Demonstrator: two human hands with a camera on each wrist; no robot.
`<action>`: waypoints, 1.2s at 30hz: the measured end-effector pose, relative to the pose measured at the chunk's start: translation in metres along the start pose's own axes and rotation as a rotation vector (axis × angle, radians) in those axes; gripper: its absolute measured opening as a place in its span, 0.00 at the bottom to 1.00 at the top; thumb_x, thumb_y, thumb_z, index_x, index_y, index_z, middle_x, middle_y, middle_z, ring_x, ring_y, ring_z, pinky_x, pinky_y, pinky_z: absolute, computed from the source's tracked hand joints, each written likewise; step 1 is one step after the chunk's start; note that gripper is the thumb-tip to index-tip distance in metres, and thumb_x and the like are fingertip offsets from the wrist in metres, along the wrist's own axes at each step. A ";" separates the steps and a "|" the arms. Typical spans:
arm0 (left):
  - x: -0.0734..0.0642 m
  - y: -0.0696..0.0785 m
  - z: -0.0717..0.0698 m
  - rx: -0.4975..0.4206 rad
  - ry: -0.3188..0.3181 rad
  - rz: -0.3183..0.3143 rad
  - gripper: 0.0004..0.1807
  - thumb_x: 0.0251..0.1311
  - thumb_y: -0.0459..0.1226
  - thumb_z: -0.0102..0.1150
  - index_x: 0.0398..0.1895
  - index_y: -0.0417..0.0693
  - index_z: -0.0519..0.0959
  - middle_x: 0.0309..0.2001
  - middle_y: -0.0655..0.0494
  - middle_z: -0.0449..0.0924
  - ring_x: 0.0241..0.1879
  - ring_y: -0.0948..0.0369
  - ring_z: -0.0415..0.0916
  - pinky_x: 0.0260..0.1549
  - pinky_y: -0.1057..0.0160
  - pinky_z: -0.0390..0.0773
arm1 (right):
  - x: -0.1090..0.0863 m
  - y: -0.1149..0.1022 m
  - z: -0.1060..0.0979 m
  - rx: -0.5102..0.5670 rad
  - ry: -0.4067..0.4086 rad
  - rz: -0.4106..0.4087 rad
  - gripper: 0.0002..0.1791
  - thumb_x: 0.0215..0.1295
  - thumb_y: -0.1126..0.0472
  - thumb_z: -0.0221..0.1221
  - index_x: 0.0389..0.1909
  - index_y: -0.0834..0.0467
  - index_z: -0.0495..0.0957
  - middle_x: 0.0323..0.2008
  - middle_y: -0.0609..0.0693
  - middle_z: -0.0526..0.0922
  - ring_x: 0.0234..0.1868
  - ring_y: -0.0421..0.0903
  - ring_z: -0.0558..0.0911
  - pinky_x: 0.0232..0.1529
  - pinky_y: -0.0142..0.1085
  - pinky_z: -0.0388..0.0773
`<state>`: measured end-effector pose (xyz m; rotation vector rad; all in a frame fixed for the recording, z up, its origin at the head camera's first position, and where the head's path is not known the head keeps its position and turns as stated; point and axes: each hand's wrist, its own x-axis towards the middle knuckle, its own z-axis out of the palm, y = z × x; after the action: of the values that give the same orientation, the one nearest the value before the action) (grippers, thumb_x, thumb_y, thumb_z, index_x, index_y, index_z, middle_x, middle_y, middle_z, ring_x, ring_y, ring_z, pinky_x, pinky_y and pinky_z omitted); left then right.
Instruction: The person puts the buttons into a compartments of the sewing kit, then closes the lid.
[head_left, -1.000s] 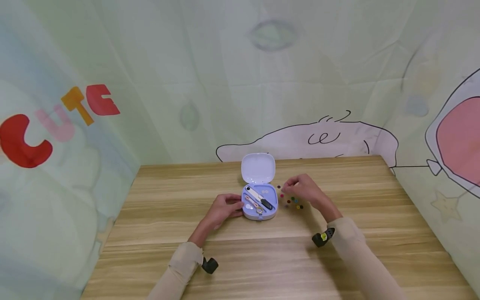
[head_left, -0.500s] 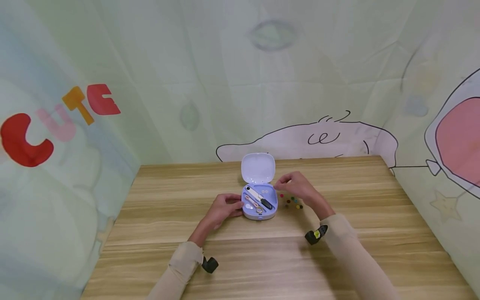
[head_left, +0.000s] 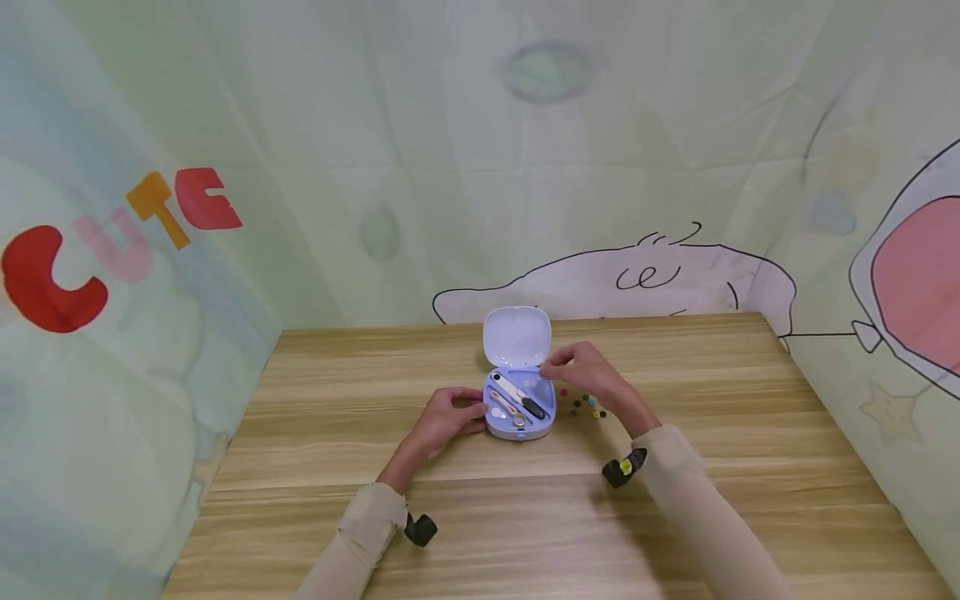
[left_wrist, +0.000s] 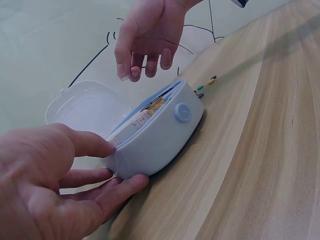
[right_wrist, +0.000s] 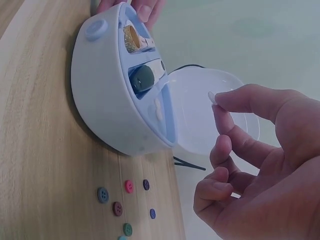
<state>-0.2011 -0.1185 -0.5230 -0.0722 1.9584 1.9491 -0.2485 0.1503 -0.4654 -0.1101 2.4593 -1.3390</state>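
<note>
At two o'clock of the case (right_wrist: 97,80), the right hand (head_left: 588,371) pinches the small white disc (right_wrist: 212,97) so narrowly that it may slip outside, especially if the left hand (head_left: 445,418), touching nine o'clock with uncurled fingers, pushes.

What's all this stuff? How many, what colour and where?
Table: one, wood-brown, centre
Box: one, white and pale blue, open, on table
Tool: one, white and black, in box
Numbered strip: one, pale, in box
Gold piece: one, gold, in box
Small bits: several, white, in box
Buttons: seven or more, mixed, right of box
Tiny piece: one, whitish, in right hand
Backdrop: count unclear, pale green, behind table
CUTE letters: four, red, pink, orange, left
Wrist cameras: two, black, by wrists
Sleeves: two, beige, on arms
Left hand: one, holding box's left side
Right hand: one, near box's right edge
</note>
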 end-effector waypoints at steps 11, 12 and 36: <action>0.000 0.001 0.000 0.001 0.001 -0.003 0.17 0.71 0.24 0.59 0.61 0.26 0.76 0.54 0.34 0.78 0.47 0.54 0.82 0.50 0.55 0.88 | 0.000 -0.001 0.001 -0.008 -0.027 0.005 0.12 0.69 0.54 0.68 0.45 0.57 0.88 0.43 0.53 0.80 0.47 0.52 0.74 0.43 0.40 0.73; 0.000 0.001 0.000 0.003 0.000 -0.004 0.17 0.71 0.24 0.59 0.61 0.26 0.76 0.55 0.34 0.78 0.47 0.54 0.82 0.50 0.55 0.88 | -0.001 -0.001 0.001 -0.006 -0.029 0.006 0.12 0.69 0.54 0.68 0.46 0.57 0.88 0.43 0.53 0.79 0.47 0.52 0.73 0.42 0.40 0.73; -0.001 0.001 0.000 0.000 0.000 -0.002 0.18 0.71 0.24 0.59 0.62 0.26 0.75 0.56 0.34 0.78 0.48 0.53 0.82 0.50 0.55 0.88 | -0.012 0.018 -0.020 0.009 0.016 -0.025 0.16 0.69 0.54 0.67 0.53 0.57 0.84 0.41 0.55 0.75 0.45 0.54 0.72 0.39 0.40 0.71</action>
<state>-0.2003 -0.1187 -0.5215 -0.0741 1.9575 1.9474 -0.2420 0.1795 -0.4674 -0.1283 2.4729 -1.3658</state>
